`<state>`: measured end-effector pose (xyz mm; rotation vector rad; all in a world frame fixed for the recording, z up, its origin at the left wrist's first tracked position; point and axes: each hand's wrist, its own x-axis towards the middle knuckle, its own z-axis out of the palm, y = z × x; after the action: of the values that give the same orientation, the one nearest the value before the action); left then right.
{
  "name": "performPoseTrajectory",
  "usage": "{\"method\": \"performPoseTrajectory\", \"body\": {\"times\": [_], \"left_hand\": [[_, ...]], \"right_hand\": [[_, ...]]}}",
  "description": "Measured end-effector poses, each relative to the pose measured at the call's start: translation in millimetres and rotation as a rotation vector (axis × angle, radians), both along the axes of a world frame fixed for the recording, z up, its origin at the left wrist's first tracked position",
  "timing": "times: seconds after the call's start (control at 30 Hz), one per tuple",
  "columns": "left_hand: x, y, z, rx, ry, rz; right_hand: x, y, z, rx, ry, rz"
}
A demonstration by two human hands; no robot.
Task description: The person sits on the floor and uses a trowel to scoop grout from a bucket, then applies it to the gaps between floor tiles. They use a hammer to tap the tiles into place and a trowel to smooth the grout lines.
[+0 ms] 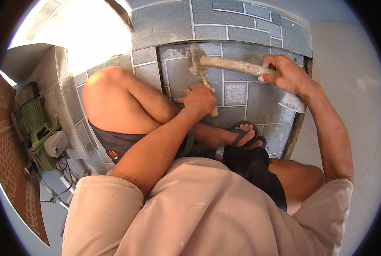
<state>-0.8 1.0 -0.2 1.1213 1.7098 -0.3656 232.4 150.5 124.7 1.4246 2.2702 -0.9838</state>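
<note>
Sandalled foot (pixel 244 128) near left hand (pixel 199 100), green motor (pixel 29 106) well apart

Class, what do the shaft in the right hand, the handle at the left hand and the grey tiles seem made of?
Shaft: probably bare wood, pale brown and mottled. Handle: smooth, tan; likely wood, possibly plastic. Grey tiles: perhaps ceramic or stone, mostly matt, with faint grain.

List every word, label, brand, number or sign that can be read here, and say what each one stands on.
No text can be read.
Dark shorts: a small red and yellow-green emblem, too small to make out.
Round gauge: any dial markings are too small to read.
Wooden shaft in the right hand and tool handle at the left hand: no lettering can be made out.
</note>
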Motion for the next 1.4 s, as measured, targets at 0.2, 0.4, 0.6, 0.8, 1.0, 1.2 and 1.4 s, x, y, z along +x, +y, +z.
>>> {"method": "performPoseTrajectory", "body": {"times": [0.2, 0.4, 0.6, 0.8, 1.0, 1.2, 1.4], "left_hand": [[-0.2, -0.1, 2.7, 0.004, -0.003, -0.003], [-0.1, -0.6, 1.2, 0.007, 0.0, 0.002], [-0.6, 0.2, 6.4, 0.019, -0.011, 0.002], [0.6, -1.7, 5.3, 0.047, 0.004, 0.017], [0.0, -0.8, 5.9, 0.038, -0.005, 0.022], [-0.7, -1.8, 4.9, 0.04, -0.024, 0.024], [1.0, -0.4, 6.5, 0.008, -0.008, 0.036]], "right_hand": [[-26.1, 6.2, -1.6, -0.061, -0.01, 0.028], [-47.1, 10.2, -5.3, -0.114, 0.008, 0.082], [-66.9, 10.7, -10.3, -0.09, 0.028, 0.115], [-79.2, 1.4, -29.5, -0.03, 0.12, 0.115], [-76.4, 2.4, -23.1, -0.077, 0.107, 0.127], [-43.9, 11.8, -8.7, -0.127, -0.022, 0.087], [-22.7, 13.9, 0.3, -0.102, -0.067, 0.048]]}}
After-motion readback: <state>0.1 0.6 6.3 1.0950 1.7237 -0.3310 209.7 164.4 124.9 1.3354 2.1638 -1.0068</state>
